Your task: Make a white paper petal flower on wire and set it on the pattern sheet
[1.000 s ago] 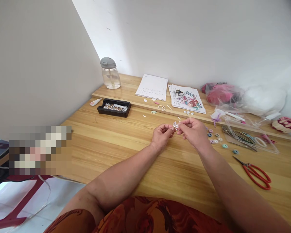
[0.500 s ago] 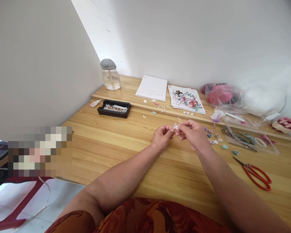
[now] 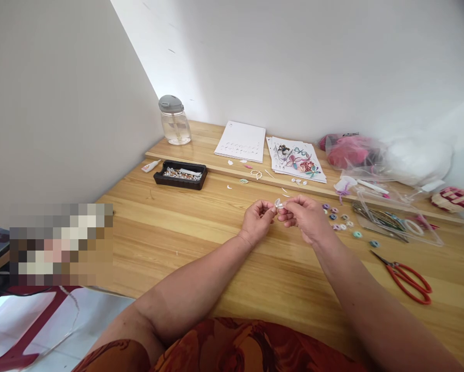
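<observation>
My left hand (image 3: 257,221) and my right hand (image 3: 307,217) meet above the middle of the wooden table (image 3: 201,243). Both pinch one small white curled paper piece (image 3: 279,204) between thumb and fingertips. The other fingers of each hand are curled in. Several small paper coils (image 3: 342,219) in blue, pink and purple lie on the table just right of my right hand. More tiny paper shapes (image 3: 257,173) lie beyond my hands near the table's raised back ledge.
Red-handled scissors (image 3: 408,279) lie at the right. A black tray of beads (image 3: 180,173), a glue tube (image 3: 150,166) and a clear bottle (image 3: 174,122) stand at the back left. White sheets (image 3: 242,140), a decorated card (image 3: 297,160), plastic bags (image 3: 374,152) and a clear sleeve of strips (image 3: 394,219) fill the back right.
Both hands have stayed together on the white paper piece, shifting only slightly; the fingers have closed a little tighter around it.
</observation>
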Tool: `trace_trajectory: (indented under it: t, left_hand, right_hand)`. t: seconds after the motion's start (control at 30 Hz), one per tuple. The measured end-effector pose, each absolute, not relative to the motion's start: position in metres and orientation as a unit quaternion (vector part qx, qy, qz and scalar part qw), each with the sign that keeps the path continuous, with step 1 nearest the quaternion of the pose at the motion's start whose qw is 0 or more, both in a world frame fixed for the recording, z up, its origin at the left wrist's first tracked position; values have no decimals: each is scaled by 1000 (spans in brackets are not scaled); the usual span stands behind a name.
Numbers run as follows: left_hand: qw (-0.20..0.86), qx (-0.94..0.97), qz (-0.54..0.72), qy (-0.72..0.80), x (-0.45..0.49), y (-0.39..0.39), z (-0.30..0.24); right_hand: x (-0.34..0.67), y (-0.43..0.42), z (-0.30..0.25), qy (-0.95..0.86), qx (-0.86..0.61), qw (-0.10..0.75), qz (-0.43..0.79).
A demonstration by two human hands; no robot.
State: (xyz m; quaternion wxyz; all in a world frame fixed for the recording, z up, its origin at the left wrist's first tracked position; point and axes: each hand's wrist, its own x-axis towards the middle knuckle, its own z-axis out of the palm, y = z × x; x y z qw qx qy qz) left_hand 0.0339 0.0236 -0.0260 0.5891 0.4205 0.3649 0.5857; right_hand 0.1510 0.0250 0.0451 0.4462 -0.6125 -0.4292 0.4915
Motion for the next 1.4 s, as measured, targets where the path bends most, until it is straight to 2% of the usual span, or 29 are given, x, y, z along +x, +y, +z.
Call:
trace_trajectory:
  t: [0.43,0.7,0.87,1.03,1.2,1.3,1.4]
  left_hand:
    - [563,464,569,380,32,25,-30]
    - [557,473,564,385,32,24,-26]
    - [544,483,565,390,32,23,-26]
    - [534,488,568,392,32,22,-26]
    - [551,485,559,387,31,22,-25]
    - [562,477,557,384,30,23,-24]
    - [565,473,558,381,31,23,-25]
  right_hand:
    - [161,23,46,-438,-578,407,556]
    - [173,24,43,-533,-590,359,489]
    - [167,23,41,-560,-588,372,449]
    - [164,23,42,-525,-603,366,476]
    - [170,27,50,-536,-593,324,507]
    - [187,40,54,-567,-603,318,461]
    - [212,64,51,-629,-656,288,301]
